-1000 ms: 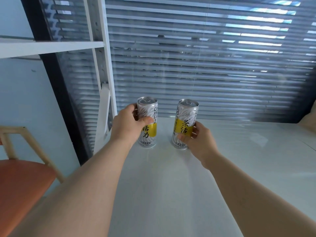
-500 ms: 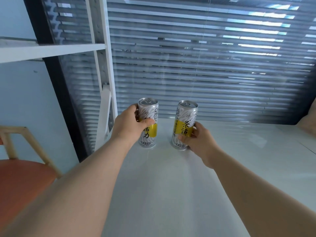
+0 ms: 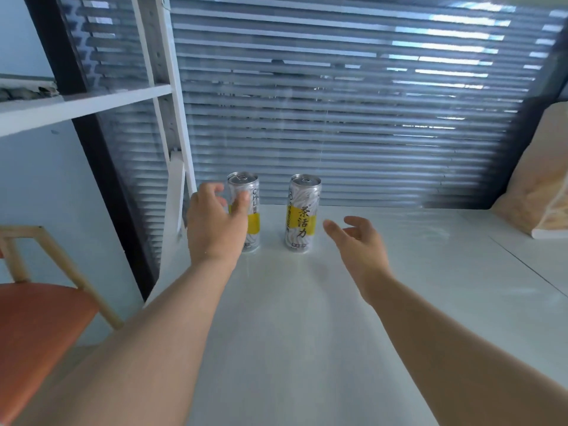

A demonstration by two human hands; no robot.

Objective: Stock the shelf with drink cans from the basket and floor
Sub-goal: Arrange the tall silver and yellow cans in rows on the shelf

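Note:
Two slim silver cans with yellow labels stand upright side by side on the white shelf surface (image 3: 307, 318), near the blinds. My left hand (image 3: 215, 224) hovers just in front of the left can (image 3: 249, 195), fingers spread and loose, partly hiding its label. The right can (image 3: 303, 213) stands free with its label fully showing. To its right, a short gap away, my right hand (image 3: 358, 241) is open with fingers apart. Neither hand holds anything. No basket is in view.
A white shelf upright (image 3: 172, 96) and an upper shelf board (image 3: 76, 106) stand at the left. Grey blinds (image 3: 353, 118) close off the back. An orange-seated wooden chair (image 3: 33, 318) is at lower left. A pale board (image 3: 541, 179) leans at the right.
Both hands have let go of their cans and drawn back a little with fingers spread. The two cans stay upright where they were set.

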